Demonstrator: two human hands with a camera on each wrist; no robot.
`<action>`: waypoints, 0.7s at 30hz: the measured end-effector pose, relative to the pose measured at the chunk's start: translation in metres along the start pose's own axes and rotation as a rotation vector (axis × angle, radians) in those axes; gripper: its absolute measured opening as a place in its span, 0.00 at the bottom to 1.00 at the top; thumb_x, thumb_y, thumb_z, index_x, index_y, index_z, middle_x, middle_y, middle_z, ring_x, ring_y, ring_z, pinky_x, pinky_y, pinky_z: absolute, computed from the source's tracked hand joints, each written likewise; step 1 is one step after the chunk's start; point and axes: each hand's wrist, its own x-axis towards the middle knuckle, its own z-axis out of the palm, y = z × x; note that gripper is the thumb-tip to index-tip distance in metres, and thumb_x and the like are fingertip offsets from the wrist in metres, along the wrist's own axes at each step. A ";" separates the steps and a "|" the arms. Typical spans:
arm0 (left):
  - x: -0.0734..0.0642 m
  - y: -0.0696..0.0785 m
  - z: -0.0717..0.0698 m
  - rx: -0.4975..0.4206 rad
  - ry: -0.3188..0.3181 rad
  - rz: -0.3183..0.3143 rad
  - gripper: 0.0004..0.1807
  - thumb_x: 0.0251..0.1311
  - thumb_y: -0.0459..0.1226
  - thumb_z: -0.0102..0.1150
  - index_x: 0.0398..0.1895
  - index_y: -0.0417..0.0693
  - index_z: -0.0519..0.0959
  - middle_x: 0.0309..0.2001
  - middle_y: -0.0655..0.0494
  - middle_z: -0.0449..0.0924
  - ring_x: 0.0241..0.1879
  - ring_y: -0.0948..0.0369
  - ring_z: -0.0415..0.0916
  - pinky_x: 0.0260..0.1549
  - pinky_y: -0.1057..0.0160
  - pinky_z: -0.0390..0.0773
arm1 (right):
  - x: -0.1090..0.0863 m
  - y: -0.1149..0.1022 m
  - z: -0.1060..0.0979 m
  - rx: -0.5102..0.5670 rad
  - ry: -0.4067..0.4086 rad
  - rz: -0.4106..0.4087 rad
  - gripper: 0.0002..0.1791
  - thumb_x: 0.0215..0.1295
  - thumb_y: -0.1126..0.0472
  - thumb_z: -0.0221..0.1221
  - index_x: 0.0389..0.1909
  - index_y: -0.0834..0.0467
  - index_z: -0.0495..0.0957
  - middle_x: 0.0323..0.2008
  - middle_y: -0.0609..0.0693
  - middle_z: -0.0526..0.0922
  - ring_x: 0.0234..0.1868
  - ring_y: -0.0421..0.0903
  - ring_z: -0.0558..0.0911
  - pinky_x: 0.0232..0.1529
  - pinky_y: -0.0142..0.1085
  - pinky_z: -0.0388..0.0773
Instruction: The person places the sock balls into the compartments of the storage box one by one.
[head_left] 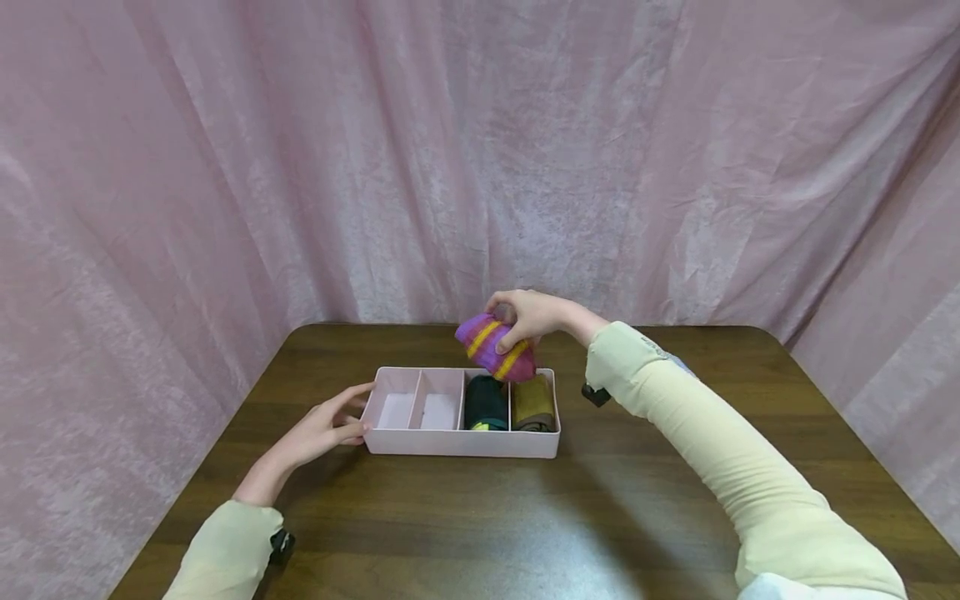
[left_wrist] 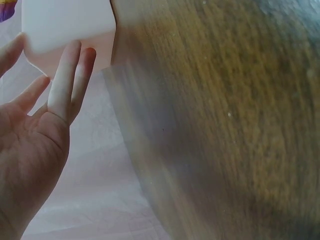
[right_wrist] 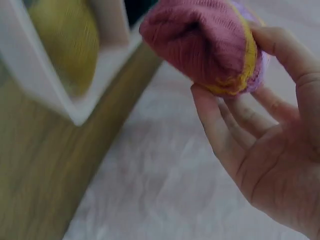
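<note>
The right hand (head_left: 534, 315) pinches a striped knitted bundle (head_left: 487, 342), thumb on the near side and fingers on the far side, and the bundle hangs at the fingertips, raised over the two filled compartments of a pink divided box (head_left: 461, 443). It looks like a rolled sock, so it should be light, soft and springy, with nothing to break; the ribbed knit ought to grip well against skin. The best hold is probably around its middle, as here, since the end farthest from the palm shows a loose fold that might open if tugged. Below the right hand sit a dark green roll (head_left: 486, 400) and, beside it toward the wrist, an olive roll (head_left: 533, 400), both seemingly just as soft. The left hand (head_left: 322, 429) spans the opposite end of the box, fingers extended and spread, touching the end wall rather than squeezing it; the box appears smooth, stiff and light enough to slide. Under both hands, the brown wood-grained table (head_left: 420, 517) has a glossy sheen and carries the right arm's shadow, while beyond them a pink, velvety curtain (head_left: 480, 167) hangs in folds behind the table.
</note>
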 end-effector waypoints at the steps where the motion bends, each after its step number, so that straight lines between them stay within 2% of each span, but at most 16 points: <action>1: 0.001 0.000 0.000 0.003 0.000 0.000 0.39 0.67 0.35 0.59 0.77 0.41 0.53 0.63 0.24 0.66 0.51 0.46 0.81 0.44 0.58 0.88 | 0.002 -0.003 0.004 -0.008 0.001 -0.005 0.36 0.55 0.57 0.71 0.64 0.55 0.67 0.50 0.62 0.83 0.43 0.51 0.84 0.31 0.41 0.87; 6: 0.003 0.002 0.002 0.006 0.002 0.006 0.39 0.67 0.35 0.59 0.77 0.40 0.53 0.63 0.23 0.66 0.50 0.46 0.81 0.44 0.57 0.88 | 0.010 -0.016 0.020 -0.005 0.023 -0.016 0.36 0.55 0.56 0.72 0.64 0.56 0.68 0.46 0.61 0.85 0.42 0.50 0.85 0.30 0.39 0.88; 10: 0.001 0.002 0.001 0.002 -0.001 0.009 0.39 0.66 0.34 0.60 0.76 0.40 0.53 0.62 0.23 0.66 0.49 0.47 0.81 0.44 0.57 0.88 | 0.016 -0.025 0.032 0.022 0.049 0.013 0.37 0.54 0.55 0.73 0.64 0.57 0.69 0.46 0.61 0.85 0.39 0.49 0.86 0.28 0.37 0.87; 16: -0.001 0.000 -0.002 -0.007 0.006 0.016 0.39 0.66 0.34 0.60 0.76 0.40 0.54 0.62 0.23 0.65 0.50 0.46 0.81 0.43 0.57 0.88 | 0.030 -0.043 0.051 0.097 0.126 0.077 0.38 0.50 0.53 0.75 0.61 0.58 0.71 0.49 0.61 0.81 0.29 0.49 0.86 0.32 0.46 0.88; 21: -0.001 0.001 -0.001 -0.010 0.003 0.017 0.38 0.67 0.34 0.59 0.76 0.40 0.54 0.62 0.23 0.66 0.51 0.45 0.81 0.44 0.56 0.88 | 0.036 -0.050 0.071 0.167 0.158 0.122 0.37 0.51 0.53 0.75 0.59 0.60 0.70 0.51 0.61 0.78 0.31 0.49 0.85 0.32 0.46 0.88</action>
